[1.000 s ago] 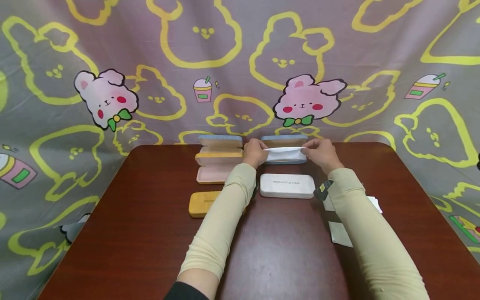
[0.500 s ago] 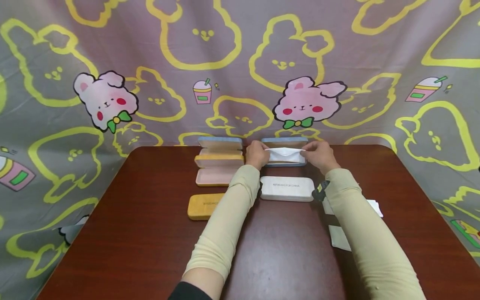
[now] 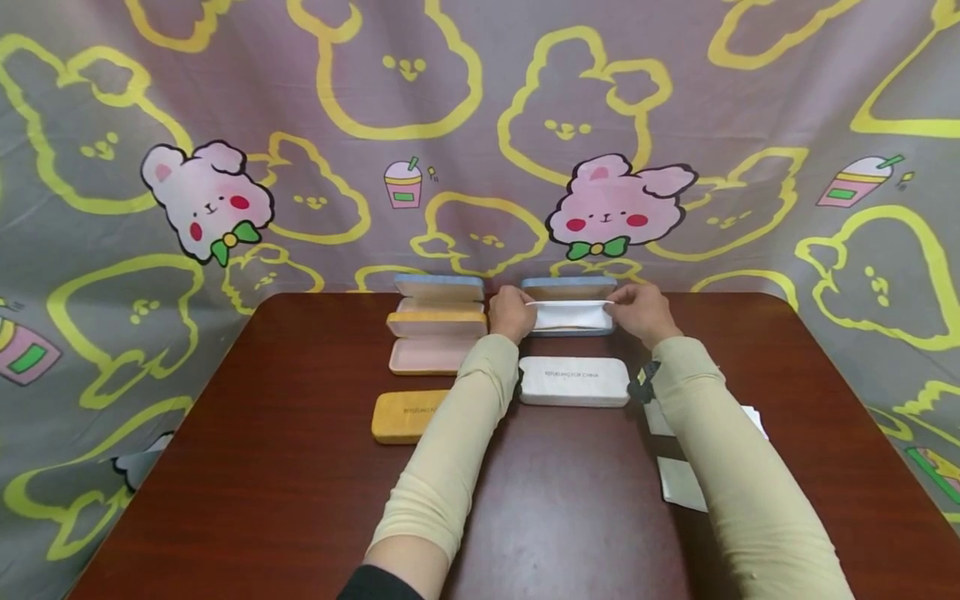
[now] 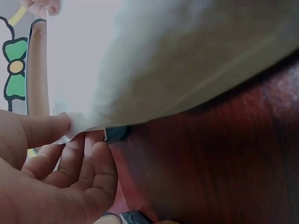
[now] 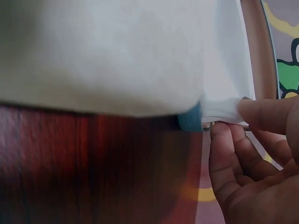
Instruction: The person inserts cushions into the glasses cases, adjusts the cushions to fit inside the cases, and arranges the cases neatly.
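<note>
A dark, reddish wood-grain table (image 3: 285,492) is backed by a grey-pink curtain (image 3: 480,104), covered in yellow outlines and pink rabbits. And there, the cloth (image 3: 573,315): white, thin, its top edge pulled nearly straight, held over the lower half of a raised-lid blue case (image 3: 570,292), behind the white case (image 3: 574,390). One end is pinched between thumb and fingers by the left grip (image 3: 512,314), the other likewise by the right grip (image 3: 645,314)!
</note>
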`<state>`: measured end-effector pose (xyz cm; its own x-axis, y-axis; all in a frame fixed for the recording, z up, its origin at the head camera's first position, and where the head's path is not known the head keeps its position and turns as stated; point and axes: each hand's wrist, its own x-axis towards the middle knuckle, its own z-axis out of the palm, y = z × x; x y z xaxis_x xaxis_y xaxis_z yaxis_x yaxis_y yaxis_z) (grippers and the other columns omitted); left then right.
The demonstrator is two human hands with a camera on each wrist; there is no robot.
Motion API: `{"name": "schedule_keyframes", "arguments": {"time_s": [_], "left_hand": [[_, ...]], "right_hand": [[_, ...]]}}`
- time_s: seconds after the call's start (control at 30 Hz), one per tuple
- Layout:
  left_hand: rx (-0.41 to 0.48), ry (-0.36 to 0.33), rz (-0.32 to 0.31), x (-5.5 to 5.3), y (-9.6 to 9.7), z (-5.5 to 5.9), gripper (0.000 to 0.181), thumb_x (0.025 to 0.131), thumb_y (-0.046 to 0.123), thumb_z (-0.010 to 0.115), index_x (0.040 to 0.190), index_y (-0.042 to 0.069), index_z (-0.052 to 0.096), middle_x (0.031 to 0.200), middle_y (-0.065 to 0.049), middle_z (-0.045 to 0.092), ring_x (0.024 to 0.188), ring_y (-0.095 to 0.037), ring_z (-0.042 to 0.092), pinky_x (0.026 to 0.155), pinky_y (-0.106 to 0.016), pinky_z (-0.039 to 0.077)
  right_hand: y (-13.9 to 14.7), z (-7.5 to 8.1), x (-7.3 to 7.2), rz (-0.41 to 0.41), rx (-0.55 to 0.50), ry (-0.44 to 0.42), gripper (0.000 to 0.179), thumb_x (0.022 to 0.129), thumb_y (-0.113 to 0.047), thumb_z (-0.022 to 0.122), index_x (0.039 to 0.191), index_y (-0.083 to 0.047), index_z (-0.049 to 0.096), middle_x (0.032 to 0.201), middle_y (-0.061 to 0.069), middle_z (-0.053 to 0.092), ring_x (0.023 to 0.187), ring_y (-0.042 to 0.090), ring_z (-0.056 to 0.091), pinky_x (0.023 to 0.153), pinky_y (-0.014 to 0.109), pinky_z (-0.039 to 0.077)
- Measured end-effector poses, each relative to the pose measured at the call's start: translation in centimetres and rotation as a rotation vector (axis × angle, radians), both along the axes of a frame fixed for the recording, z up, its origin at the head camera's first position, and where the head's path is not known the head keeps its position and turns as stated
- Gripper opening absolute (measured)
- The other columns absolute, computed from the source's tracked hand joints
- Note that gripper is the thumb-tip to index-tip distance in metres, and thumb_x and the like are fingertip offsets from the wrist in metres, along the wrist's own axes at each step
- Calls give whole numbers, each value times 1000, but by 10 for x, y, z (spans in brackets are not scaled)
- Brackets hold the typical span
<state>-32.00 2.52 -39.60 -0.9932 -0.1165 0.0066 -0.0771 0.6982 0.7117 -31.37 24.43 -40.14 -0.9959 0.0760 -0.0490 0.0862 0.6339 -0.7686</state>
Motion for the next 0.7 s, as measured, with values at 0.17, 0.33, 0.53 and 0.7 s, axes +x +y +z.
{"name": "schedule_keyframes", "arguments": {"time_s": [0.17,0.33,0.53,0.7], "left_hand": [[-1,1,9,0,1,3,16,94,13,65,96,12,80,104,-8,73,101,-29,66,86,-36,53],[-19,2,3,1,2,5,17,94,12,64,99,12,80,105,-7,73,102,-29,66,86,-37,53],[-78,-23,11,-2,2,0,16,95,13,63,96,12,78,105,-7,73,99,-29,67,83,-38,55],[-117,-20,3,-6,0,-3,16,95,13,63,84,12,75,100,-9,72,98,-31,68,83,-41,55]], "right_hand": [[1,5,-3,43,61,32,17,97,-13,65,105,2,68,103,18,62,90,31,53,71,39,46],[1,4,-7,63,79,39,16,95,-11,67,103,3,68,99,18,63,88,31,54,69,38,46],[1,0,-9,78,92,30,16,93,-11,69,99,4,69,92,16,63,85,31,55,69,38,46],[3,0,-9,85,103,16,16,94,-12,68,99,3,68,93,16,64,86,31,55,71,38,45]]}}
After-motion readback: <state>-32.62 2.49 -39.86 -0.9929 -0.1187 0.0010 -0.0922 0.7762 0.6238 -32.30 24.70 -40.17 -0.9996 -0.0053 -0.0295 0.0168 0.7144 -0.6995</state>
